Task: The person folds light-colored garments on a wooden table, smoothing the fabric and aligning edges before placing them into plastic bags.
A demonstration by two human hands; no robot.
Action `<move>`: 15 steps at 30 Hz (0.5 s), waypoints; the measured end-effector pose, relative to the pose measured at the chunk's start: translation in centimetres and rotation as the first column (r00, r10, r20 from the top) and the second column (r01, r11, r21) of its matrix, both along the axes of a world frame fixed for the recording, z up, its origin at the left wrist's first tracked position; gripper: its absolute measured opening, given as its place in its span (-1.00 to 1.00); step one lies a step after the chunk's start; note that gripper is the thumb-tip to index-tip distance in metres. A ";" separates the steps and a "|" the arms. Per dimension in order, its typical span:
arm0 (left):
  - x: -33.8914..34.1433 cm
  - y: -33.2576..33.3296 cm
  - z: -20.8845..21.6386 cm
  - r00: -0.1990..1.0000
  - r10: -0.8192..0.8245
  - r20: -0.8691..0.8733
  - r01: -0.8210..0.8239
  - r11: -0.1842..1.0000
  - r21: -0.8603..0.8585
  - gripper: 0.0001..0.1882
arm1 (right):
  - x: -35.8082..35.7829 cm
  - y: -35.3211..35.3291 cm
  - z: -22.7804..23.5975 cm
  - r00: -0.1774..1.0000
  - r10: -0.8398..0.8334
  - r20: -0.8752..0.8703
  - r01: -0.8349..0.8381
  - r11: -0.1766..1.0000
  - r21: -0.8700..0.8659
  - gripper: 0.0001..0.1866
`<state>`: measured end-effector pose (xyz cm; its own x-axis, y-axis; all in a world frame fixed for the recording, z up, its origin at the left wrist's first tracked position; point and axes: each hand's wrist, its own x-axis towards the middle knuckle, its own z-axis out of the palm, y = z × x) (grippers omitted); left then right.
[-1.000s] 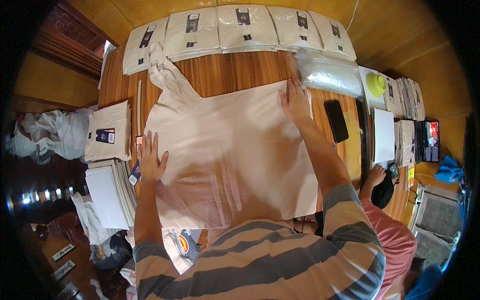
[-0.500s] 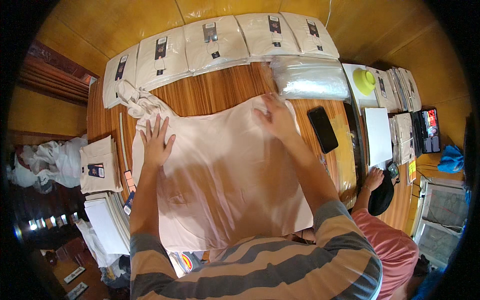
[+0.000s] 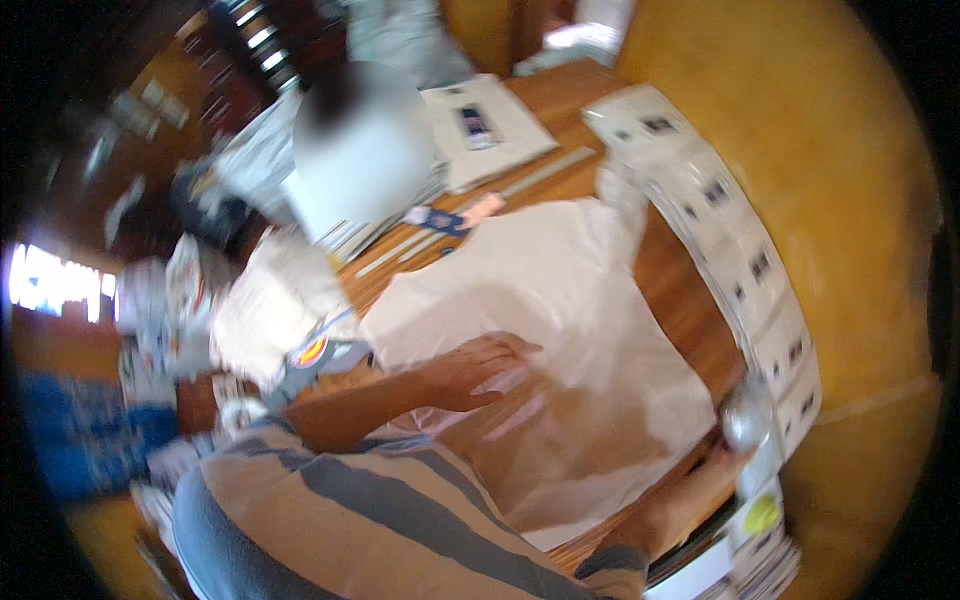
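A pale pinkish-beige garment (image 3: 600,370) lies spread over the wooden table, its surface lightly wrinkled. My left hand (image 3: 485,370) hovers over or rests on its near part, fingers loosely stretched out with nothing in them; whether it touches the cloth is unclear. Beyond the garment's right edge, my right hand (image 3: 722,465) is at a shiny clear plastic pack (image 3: 748,415). Motion smears those fingers, so I cannot make out whether they grip it.
Folded, bagged garments (image 3: 760,265) with dark tags line the table's wall side. Another folded garment (image 3: 485,130) lies at the far end, near a long pale strip (image 3: 545,172) and a dark tag (image 3: 440,220). A yellow-green bowl (image 3: 760,515) stands beyond my right arm.
My view has swung and tilted to the left, blurring the picture. My left hand has moved to the garment's near part. My right hand has left the cloth for the plastic pack.
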<state>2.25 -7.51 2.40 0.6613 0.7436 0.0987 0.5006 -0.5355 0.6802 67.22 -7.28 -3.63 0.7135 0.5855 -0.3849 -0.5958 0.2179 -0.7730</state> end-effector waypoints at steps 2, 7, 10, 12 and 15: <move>-1.8 -1.7 0.1 0.999 0.004 0.051 -0.003 1.000 -0.014 -0.29 | -1.6 0.8 0.5 0.995 0.028 0.095 -0.021 0.997 -0.079 -0.13; -4.9 -4.1 1.4 0.962 0.174 0.212 -0.186 0.982 0.039 -0.37 | -9.5 -2.4 2.7 0.918 0.106 0.382 -0.013 0.971 -0.240 -0.18; -5.3 -5.4 1.7 0.892 0.274 0.359 -0.287 0.958 -0.018 -0.44 | -15.3 -5.8 5.2 0.841 0.195 0.505 -0.049 0.956 -0.288 -0.20; -5.8 -5.6 3.0 0.821 0.349 0.451 -0.196 0.916 -0.351 -0.47 | -19.2 -8.2 7.6 0.798 0.255 0.546 -0.110 0.952 -0.284 -0.22; -7.0 -5.1 2.1 0.698 0.461 0.548 -0.079 0.810 -0.581 -0.37 | -27.9 -10.0 13.0 0.785 0.421 0.455 -0.309 0.902 -0.302 -0.23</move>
